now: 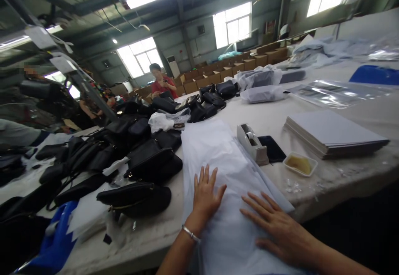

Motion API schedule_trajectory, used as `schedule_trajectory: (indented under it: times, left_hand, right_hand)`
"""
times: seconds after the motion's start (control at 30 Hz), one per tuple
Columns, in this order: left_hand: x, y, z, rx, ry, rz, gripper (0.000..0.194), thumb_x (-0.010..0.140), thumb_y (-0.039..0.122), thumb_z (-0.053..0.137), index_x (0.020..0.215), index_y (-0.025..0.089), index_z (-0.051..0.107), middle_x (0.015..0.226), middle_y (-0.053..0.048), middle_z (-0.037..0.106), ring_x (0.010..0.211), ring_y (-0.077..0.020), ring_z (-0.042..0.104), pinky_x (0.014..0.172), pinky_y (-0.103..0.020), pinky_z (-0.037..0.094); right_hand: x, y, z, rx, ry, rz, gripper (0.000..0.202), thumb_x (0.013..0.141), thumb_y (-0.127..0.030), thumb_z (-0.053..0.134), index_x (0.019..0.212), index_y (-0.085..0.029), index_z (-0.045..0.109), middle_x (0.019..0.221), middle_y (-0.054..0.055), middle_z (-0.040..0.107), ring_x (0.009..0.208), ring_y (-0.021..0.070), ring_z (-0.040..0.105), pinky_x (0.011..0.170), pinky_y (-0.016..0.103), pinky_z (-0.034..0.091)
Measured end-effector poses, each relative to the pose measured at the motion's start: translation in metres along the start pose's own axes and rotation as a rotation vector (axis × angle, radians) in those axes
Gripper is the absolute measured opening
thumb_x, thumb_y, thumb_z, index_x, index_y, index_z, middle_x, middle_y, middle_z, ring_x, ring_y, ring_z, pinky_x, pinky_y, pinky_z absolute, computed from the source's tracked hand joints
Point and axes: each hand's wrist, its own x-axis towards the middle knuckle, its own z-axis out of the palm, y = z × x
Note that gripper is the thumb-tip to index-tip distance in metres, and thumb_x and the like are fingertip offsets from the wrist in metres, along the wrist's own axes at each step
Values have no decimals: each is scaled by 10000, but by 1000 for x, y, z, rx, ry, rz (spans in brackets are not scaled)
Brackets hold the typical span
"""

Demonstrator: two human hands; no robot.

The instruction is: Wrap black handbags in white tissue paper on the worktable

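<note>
My left hand (206, 194) lies flat with fingers spread on a stack of thin white sheets (215, 150), paper or plastic, I cannot tell which. Resting on the same stack, further right, is my right hand (274, 225), its fingers stretched out and apart. Neither hand holds anything. The stack runs lengthwise away from me and reaches the near table edge. Left of it lie black bags, the closest a black pouch with a zip (137, 198). A tape dispenser (252, 144) stands by the stack's right side, beside a dark flat object (271, 148).
A small tray with a yellowish sponge-like pad (299, 164) and a pile of white boards (336, 133) are to the right. Black bags (115, 142) heap up at left near a blue bin (56, 241). Across the table is a person in red (163, 84); cardboard boxes (218, 76) line up behind.
</note>
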Motion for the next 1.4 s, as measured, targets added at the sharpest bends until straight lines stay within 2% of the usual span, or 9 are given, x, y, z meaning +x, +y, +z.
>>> schedule_trajectory:
  times: [0.13,0.27,0.5,0.9,1.1,1.17,1.23,1.33,1.4]
  left_hand:
    - [-47,-1,-13,24,-79,220,731,920,624,451,1544,336,203,1639,-67,108,1506,-320,81,1177,-646,204]
    - [-77,-8,5,48,-140,343,859,835,729,504,1543,371,175,1642,-72,80,1494,-368,118,1143,-682,242]
    - [-72,-20,32,179,-15,404,839,845,665,564,1538,331,228,1627,-119,159,1488,-368,155,1152,-630,250]
    - [-72,-17,27,209,-116,399,1211,588,503,890,1546,346,165,1626,-137,139,1482,-388,166,1125,-658,298]
    - [-70,-18,18,86,-195,370,1203,565,501,902,1538,340,213,1613,-152,168,1461,-421,204,1091,-714,306]
    - [-65,-19,4,-9,-246,371,1129,580,607,851,1518,335,285,1602,-141,213,1440,-431,257,1075,-713,338]
    - [-53,-19,-14,-113,-274,317,836,715,621,750,1437,332,444,1533,-98,398,1379,-380,409,1057,-628,434]
    - [-18,-16,-33,-225,-201,134,321,940,379,551,1248,312,615,1265,-17,672,1140,-229,649,957,-406,571]
    - [18,-13,-36,-233,-108,88,312,964,273,482,1246,286,615,1261,-16,673,1124,-191,653,966,-353,563]
  right_hand:
    - [-3,-12,-11,-34,19,-255,709,942,-501,556,1548,-278,264,1595,47,248,1478,271,189,1223,512,124]
    - [1,-7,3,-142,27,-352,690,936,-499,571,1526,-237,328,1590,37,266,1477,258,193,1231,492,48]
    - [3,17,48,-322,240,-425,470,971,-129,511,1429,-233,482,1552,23,353,1453,258,261,1213,550,123]
    - [-4,21,52,-379,240,-317,489,992,-186,498,1463,-301,434,1555,46,348,1421,260,334,1198,551,153]
    - [1,9,27,-243,299,-346,394,946,-221,607,1337,-262,589,1476,47,469,1382,263,406,1193,547,216]
    - [6,6,12,-196,308,-351,350,939,-236,624,1290,-244,629,1445,40,506,1371,236,425,1193,486,270]
    - [17,7,-3,-168,322,-334,349,930,-227,636,1279,-215,637,1422,47,530,1362,221,439,1183,436,320]
    - [44,14,-25,-170,336,-313,418,918,-302,652,1316,-181,609,1417,76,534,1367,246,433,1180,448,325]
    - [66,19,-36,-178,308,-314,516,927,-465,611,1354,-177,579,1434,86,514,1382,260,409,1191,462,290]
